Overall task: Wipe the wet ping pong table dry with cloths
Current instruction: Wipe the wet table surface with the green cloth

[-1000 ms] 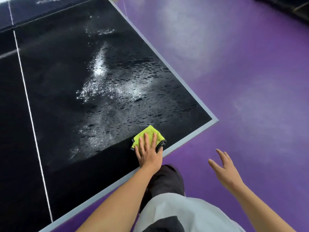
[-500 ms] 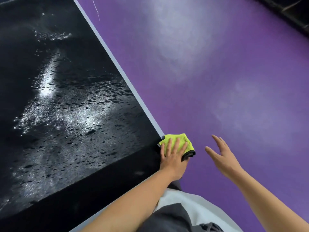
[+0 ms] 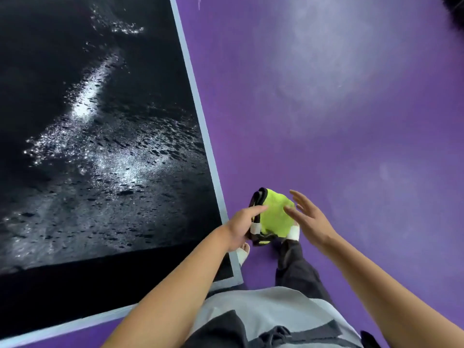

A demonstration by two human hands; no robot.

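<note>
Ping pong table [image 3: 75,285], matte black with a pale grey-blue border, is filling the left of the view, its near corner sitting just in front of the person's legs. Water is beading and glinting across a broad patch of its surface, grainy and speckled under the light, while a dark band along the near edge is looking dry. Purple floor [image 3: 351,121], smooth and faintly scuffed, is taking up the right side.

Left hand [image 3: 241,228] is holding the cloth [image 3: 273,217] off the table, out past the corner and above the floor, fingers curled round its dark edge. That cloth is a soft, fuzzy lime-green piece with black trim, folded into a loose pad. Right hand [image 3: 310,217] is reaching in beside it with fingers spread and relaxed, fingertips at the green face, gripping nothing.

Judging from this, the wiping is pausing between strokes while the cloth is being refolded or squeezed out over the floor. Most of the wet patch is still waiting, so the next move is calling for both hands to turn up a drier face, then bring the pad back down onto the water.
</note>
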